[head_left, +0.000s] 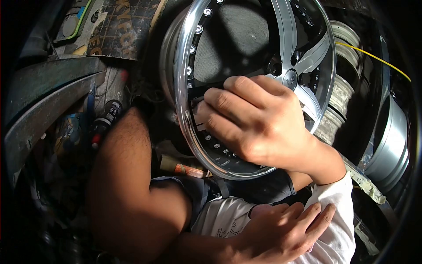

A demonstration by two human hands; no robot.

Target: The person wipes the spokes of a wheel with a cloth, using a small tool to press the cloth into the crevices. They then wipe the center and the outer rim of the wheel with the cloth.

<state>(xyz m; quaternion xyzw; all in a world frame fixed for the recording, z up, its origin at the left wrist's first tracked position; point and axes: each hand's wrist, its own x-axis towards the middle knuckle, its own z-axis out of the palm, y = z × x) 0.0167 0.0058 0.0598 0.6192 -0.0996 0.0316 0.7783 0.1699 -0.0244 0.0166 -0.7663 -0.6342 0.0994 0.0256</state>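
Sitting beside the left knee (132, 127), a dark bottle (110, 111) is risking a knock if it shifts | alloy wheel (290, 78) is standing mid-view, support unseen, perhaps rolling if bumped | right hand (266, 119) is hanging curled before it, grip hidden; slipping could be scraping knuckles | left hand (281, 231) is resting apart on the right sleeve (336, 198), grip unclear

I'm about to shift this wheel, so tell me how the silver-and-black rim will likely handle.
The rim looks like solid metal, so it should stay stiff and may be fairly heavy. Its glossy outer lip could feel slippery under a hand. Being round, it would probably roll if pushed while on edge.
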